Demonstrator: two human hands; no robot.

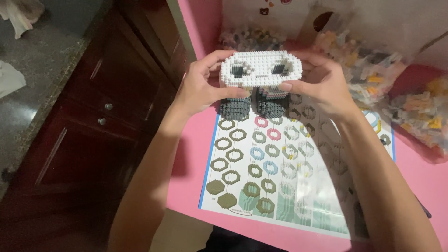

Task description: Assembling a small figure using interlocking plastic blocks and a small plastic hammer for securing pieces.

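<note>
Both hands are gripping the white brick model [260,70] from opposite sides above the far end of the instruction sheet [261,168]: my left hand [200,88] is clamping its left end, thumb pressing along the near face, and my right hand [322,86] is cupping the right end. I am keeping pressure even and level, I judge, so the dark grey legs [254,106] beneath are seating squarely without the layers splitting.

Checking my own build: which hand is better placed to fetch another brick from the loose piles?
Probably the right hand: the bagged brick piles lie just beside it, while the left hand grips the white block model on the far side.
</note>
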